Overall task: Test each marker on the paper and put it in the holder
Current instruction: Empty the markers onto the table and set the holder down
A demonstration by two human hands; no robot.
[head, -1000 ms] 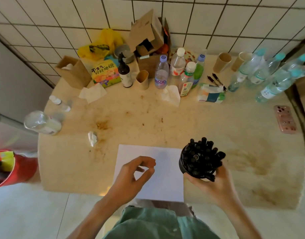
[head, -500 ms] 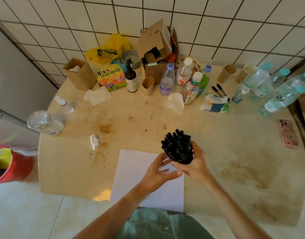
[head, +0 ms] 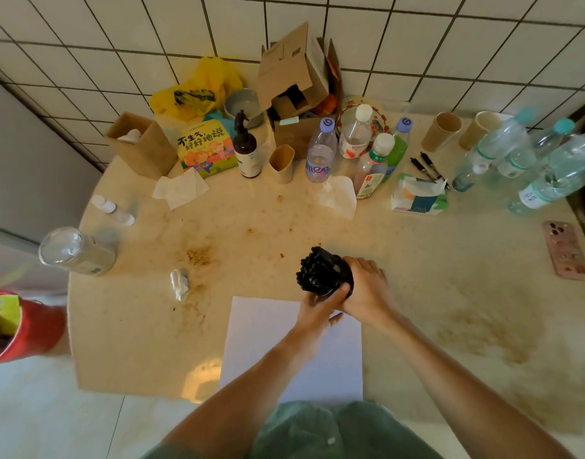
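Change: I see the marker holder (head: 326,276), packed with black markers, carried from the near right to just beyond the paper's (head: 284,342) far edge, tilted left.
Left hand (head: 317,311): now gripping the holder's base.
Right hand (head: 364,289): wrapped around its side.
Meaning: probably tipping markers out; testing not begun.

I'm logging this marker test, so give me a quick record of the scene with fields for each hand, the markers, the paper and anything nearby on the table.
left hand: grip on the lower near side of the marker bundle
right hand: grip around the bundle's right side
black markers: bunched in a dark holder, tilted away to the left, above the table
paper: white sheet at the near table edge, no marks visible
table: beige, stained
phone: flat at the right edge
crumpled tissue: left of the paper
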